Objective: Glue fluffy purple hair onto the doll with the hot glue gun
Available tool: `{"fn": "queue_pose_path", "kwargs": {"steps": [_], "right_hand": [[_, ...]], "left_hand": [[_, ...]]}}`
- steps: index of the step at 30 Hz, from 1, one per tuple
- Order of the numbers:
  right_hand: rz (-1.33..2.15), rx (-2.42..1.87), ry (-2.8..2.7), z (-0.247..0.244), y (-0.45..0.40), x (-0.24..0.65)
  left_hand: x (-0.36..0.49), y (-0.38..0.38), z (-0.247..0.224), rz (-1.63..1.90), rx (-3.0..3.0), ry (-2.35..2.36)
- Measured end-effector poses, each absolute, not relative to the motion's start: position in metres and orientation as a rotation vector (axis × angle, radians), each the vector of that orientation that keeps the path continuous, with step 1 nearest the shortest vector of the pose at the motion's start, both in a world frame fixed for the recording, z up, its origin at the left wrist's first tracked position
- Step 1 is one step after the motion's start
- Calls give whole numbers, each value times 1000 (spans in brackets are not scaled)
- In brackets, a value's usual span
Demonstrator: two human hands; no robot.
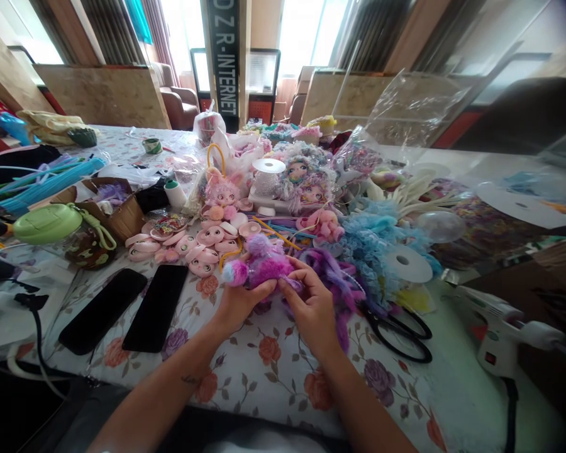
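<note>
A fuzzy purple and pink plush piece with pompom ends [266,267] is held between my two hands above the flowered tablecloth. My left hand [238,305] grips it from the left, its thumb pressed against the lower edge. With thumb and fingertips, my right hand [314,308] pinches the piece's lower right side, where a lilac strip shows. Purple fluffy yarn [342,283] lies just right of my right hand. Pink doll faces [202,258] are spread to the left of the plush piece. The fingers behind the plush are partly hidden.
Two black phones [155,308] lie at the left, near a green-lidded bottle [63,233]. Black-handled scissors [400,333] and a white glue gun [497,333] are on the right. Blue ruffled trim [372,233], spools and finished dolls [306,182] crowd the far side.
</note>
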State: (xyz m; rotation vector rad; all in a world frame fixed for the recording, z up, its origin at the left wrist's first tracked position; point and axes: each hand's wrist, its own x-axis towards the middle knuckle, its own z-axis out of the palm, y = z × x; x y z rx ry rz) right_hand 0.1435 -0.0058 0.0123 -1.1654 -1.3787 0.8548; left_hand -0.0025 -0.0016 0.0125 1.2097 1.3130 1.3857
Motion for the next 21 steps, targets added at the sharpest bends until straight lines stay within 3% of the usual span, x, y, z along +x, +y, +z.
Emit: {"fn": "queue_pose_path", "kwargs": {"steps": [21], "right_hand": [[830, -1198, -1408, 10, -6, 142]], "left_hand": [[-6, 1, 11, 1367, 1217, 1321]]}}
